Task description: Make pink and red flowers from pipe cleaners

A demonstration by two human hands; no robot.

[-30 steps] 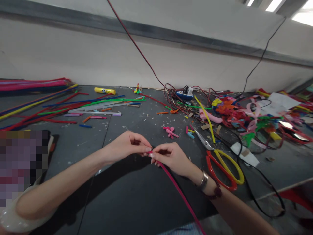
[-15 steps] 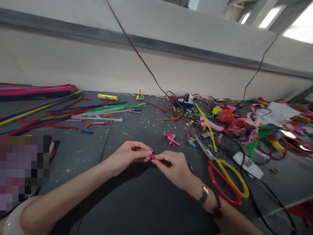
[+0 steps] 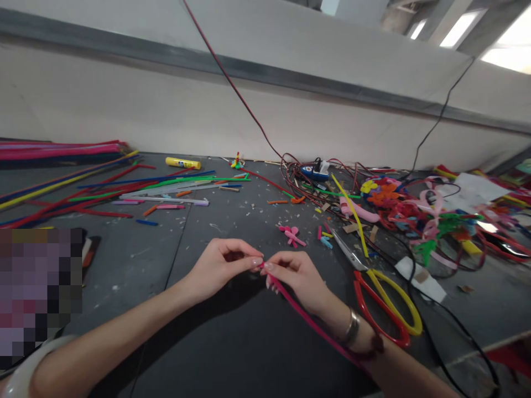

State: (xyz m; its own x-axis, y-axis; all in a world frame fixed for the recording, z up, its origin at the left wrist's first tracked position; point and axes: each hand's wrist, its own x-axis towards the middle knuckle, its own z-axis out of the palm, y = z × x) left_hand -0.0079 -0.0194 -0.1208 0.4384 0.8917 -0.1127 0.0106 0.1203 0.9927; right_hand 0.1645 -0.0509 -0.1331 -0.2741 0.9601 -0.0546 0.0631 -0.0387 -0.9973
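A long magenta pipe cleaner runs from between my fingertips down under my right wrist toward the lower right. My left hand pinches its end between thumb and forefinger. Close beside it, my right hand is closed on the same pipe cleaner, thumb on top. What shape the end has is mostly hidden by the fingers. Just beyond my hands lies a small pink pipe-cleaner flower. Short pink, yellow and blue cut pieces sit to its right.
Large scissors with red and yellow handles lie right of my right hand. Long colored pipe cleaners spread across the left. A yellow tube is near the wall. Cables, a pink glue gun and finished colored flowers crowd the right.
My right hand has turned, its thumb now over the top. The long tail of the magenta pipe cleaner now shows below it. Both hands stay close together.
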